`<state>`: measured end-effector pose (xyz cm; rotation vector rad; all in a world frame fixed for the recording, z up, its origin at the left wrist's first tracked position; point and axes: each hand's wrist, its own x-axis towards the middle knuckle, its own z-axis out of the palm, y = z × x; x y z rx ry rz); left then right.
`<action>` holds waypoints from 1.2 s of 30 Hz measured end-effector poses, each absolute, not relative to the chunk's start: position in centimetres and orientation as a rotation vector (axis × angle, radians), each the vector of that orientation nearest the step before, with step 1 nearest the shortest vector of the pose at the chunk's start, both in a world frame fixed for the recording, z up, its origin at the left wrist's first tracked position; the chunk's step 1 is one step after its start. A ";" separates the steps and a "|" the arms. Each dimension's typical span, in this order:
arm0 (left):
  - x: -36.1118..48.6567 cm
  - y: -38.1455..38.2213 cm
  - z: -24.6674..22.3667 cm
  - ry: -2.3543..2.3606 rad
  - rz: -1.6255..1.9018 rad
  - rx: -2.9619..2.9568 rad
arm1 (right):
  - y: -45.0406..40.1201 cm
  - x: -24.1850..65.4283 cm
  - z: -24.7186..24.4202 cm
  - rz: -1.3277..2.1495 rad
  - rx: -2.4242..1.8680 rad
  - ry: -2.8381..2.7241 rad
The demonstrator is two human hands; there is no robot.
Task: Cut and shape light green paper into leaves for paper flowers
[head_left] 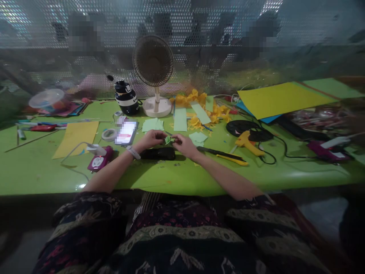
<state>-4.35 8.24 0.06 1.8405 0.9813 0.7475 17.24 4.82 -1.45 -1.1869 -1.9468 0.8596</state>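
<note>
The fingers of the left hand [153, 138] and right hand [184, 145] pinch a small, irregular light-green paper piece [168, 140], at the left's three o'clock, the right's nine; long axis unclear.

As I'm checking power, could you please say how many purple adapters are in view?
2: the left adapter, left of the left hand; the right adapter, far right of the glue gun. Others may be hidden.
</note>
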 end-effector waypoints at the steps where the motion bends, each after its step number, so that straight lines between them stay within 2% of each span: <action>1: -4.3 8.2 0.0 0.981 0.763 1.830 | 4.8 17.2 -1.5 0.891 -1.165 -1.936; 9: -4.2 7.7 0.2 1.004 0.762 1.874 | 4.5 17.4 -1.6 0.874 -1.121 -1.909; 19: -4.2 7.3 0.9 1.107 0.551 2.067 | 4.6 17.4 -1.8 0.788 -1.126 -1.906; 26: -4.5 7.8 0.6 1.266 0.567 2.048 | 5.0 17.4 -1.8 0.524 -1.223 -2.024; 36: -4.5 8.1 0.2 1.241 0.673 1.861 | 5.4 17.7 -1.2 0.588 -1.383 -1.950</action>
